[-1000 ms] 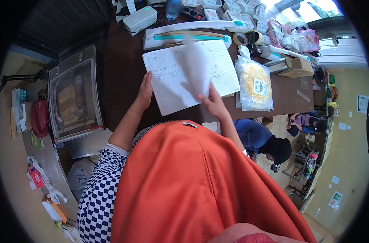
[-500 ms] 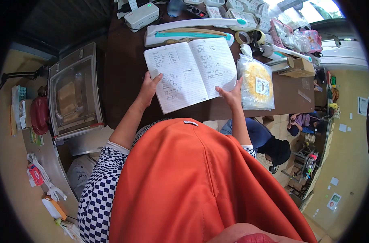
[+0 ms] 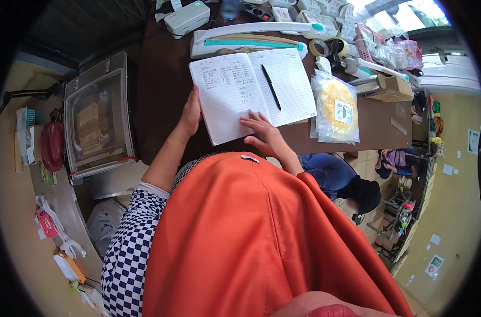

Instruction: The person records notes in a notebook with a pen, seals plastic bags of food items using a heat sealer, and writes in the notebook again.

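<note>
An open lined notebook [image 3: 227,113] lies before me, with handwriting on the upper left page and a few lines atop the right page. A black pen [image 3: 271,87] rests slantwise on the right page. My left hand [image 3: 191,113] grips the notebook's left edge, its fingers partly hidden there. Across the lower middle of the spread, near the fold, my right hand [image 3: 267,136] lies with fingers apart, touching the paper and holding nothing. Just right of the notebook is a clear plastic package [image 3: 335,108] of something yellowish with a white label.
Behind the notebook stretches a long white-and-teal bag sealer [image 3: 251,39]. A white label printer [image 3: 187,19], tape rolls [image 3: 318,48] and a cardboard box [image 3: 391,89] share the brown table [image 3: 161,90]. A clear-lidded machine [image 3: 98,119] stands left. Another person [image 3: 333,174] bends down beyond the table.
The notebook has turned to a different spread, where the pen now shows. My right hand has left the right edge and moved left onto the pages; my left hand stays at the left edge.
</note>
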Tool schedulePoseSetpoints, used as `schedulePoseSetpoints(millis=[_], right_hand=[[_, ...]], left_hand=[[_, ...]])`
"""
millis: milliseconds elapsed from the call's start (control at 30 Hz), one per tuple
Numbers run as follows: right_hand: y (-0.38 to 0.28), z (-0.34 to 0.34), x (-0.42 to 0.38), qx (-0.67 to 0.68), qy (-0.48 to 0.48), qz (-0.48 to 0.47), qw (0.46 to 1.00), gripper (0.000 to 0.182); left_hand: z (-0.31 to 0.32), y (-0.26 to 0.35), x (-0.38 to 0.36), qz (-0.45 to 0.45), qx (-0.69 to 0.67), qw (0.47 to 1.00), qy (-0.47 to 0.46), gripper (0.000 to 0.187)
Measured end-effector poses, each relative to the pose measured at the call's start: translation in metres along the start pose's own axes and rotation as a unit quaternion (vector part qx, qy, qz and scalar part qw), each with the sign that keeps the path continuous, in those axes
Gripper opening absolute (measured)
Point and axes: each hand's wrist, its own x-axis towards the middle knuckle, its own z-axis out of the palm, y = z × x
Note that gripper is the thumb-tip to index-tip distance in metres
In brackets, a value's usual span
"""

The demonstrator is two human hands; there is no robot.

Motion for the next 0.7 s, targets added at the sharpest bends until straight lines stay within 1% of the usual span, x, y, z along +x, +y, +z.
schedulePoseSetpoints(millis=[33,67,100,133,200,233,300,333,400,433,467,500,533,567,600,633,667,700], right_hand=[[0.002,-0.004,-0.001,0.114,0.015,0.067,0.991,0.042],[0.004,-0.008,-0.001,0.225,0.029,0.132,0.965,0.03],[0.011,-0.007,0.001,0.247,0.131,0.153,0.948,0.017],[0.018,-0.013,0.005,0.158,0.213,0.145,0.953,0.015],[0.029,-0.029,0.012,0.029,0.279,0.146,0.949,0.015],[0.034,-0.032,0.016,0.029,0.278,0.146,0.949,0.015],[0.044,-0.036,0.023,-0.067,0.253,0.187,0.947,0.02],[0.045,-0.036,0.026,-0.067,0.252,0.186,0.947,0.02],[0.048,-0.037,0.031,-0.097,0.197,0.203,0.954,0.023],[0.052,-0.036,0.033,-0.097,0.196,0.202,0.955,0.023],[0.055,-0.035,0.035,-0.098,0.169,0.215,0.957,0.022],[0.058,-0.035,0.036,-0.098,0.142,0.228,0.958,0.02],[0.054,-0.04,0.038,-0.098,0.142,0.227,0.958,0.02],[0.05,-0.047,0.041,0.021,0.124,0.29,0.949,0.015],[0.047,-0.052,0.043,0.14,0.104,0.348,0.921,0.011],[0.052,-0.053,0.043,0.139,0.104,0.348,0.921,0.011],[0.061,-0.054,0.042,0.275,0.139,0.33,0.892,0.009],[0.068,-0.055,0.042,0.406,0.171,0.305,0.844,0.009]], left_hand=[[0.001,0.003,-0.002,-0.012,-0.01,1.0,-0.002,0.048],[0.004,0.006,-0.004,-0.012,-0.01,1.0,-0.002,0.048],[0.007,0.008,-0.005,-0.006,0.037,0.999,0.016,0.043],[0.009,0.009,-0.006,-0.001,0.084,0.996,0.034,0.039],[0.008,0.005,-0.005,0.0,0.105,0.994,0.038,0.037],[0.008,0.004,-0.005,0.002,0.127,0.991,0.042,0.038],[0.009,0.0,-0.005,0.012,0.14,0.989,0.044,0.04],[0.01,0.001,-0.005,0.023,0.152,0.987,0.045,0.043],[0.014,0.002,-0.006,0.039,0.165,0.985,0.04,0.044],[0.014,0.002,-0.005,0.055,0.178,0.982,0.033,0.046],[0.012,0.001,-0.003,0.056,0.177,0.982,0.034,0.046],[0.009,0.0,0.001,0.063,0.197,0.978,0.018,0.047],[0.01,0.003,0.001,0.07,0.217,0.974,0.003,0.049],[0.01,0.006,0.002,0.071,0.217,0.974,0.003,0.049],[0.009,0.009,0.002,0.069,0.226,0.972,-0.013,0.046],[0.009,0.011,0.003,0.066,0.234,0.969,-0.028,0.043],[0.007,0.01,0.006,0.067,0.233,0.97,-0.028,0.043],[0.003,0.01,0.009,0.054,0.225,0.972,-0.031,0.045]])
